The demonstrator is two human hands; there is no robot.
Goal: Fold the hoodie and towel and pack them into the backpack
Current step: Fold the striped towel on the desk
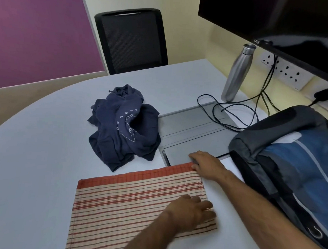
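Observation:
A cream towel with red stripes (129, 205) lies flat and folded into a rectangle near the table's front edge. My left hand (191, 213) rests on its right side near the front corner, fingers spread over the edge. My right hand (208, 165) pinches the towel's far right corner. A navy hoodie (122, 126) with a white print lies crumpled in a heap behind the towel. The grey and blue backpack (292, 165) lies on the table at the right, close to my right forearm.
A grey cable hatch (193, 134) is set into the pale table (38, 148), with black cables (234, 112) looping across it. A steel bottle (236, 74) stands near the wall sockets. A black chair (131, 41) stands behind the table and a dark screen (277, 16) hangs at the upper right.

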